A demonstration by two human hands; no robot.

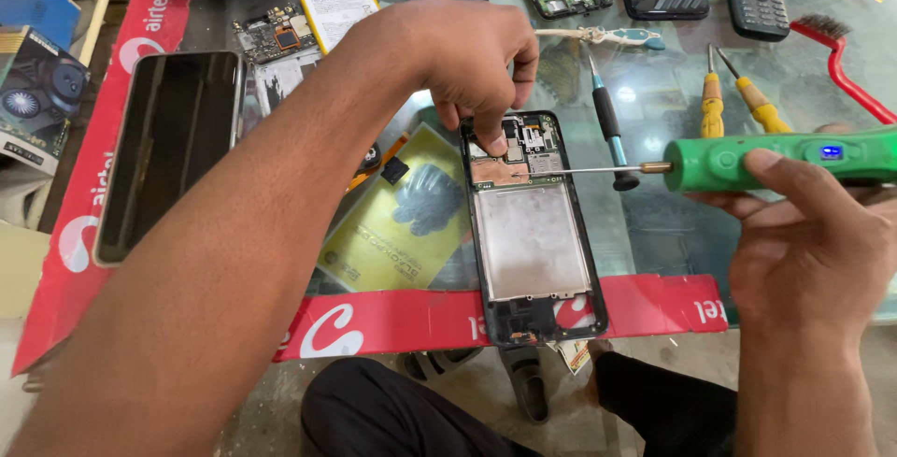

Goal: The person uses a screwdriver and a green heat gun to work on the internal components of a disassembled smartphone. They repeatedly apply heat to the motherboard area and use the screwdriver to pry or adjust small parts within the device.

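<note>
Two hands work over an opened phone (531, 233) at the glass worktop's (654, 233) centre. Left hand (472, 55), at twelve o'clock of it, pinches a part on its circuit board. Right hand (813, 242), at three o'clock, grips a green electric screwdriver (775, 160), its bit touching the board.

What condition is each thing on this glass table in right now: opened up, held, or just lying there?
Phone: back off, insides bare, flat on the glass.
Left hand: fingers pinching a small part at the phone's top.
Right hand: gripping the green electric screwdriver, bit over the phone.
Yellow screwdrivers: lying unused.
Big dark phone: screen off.
</note>
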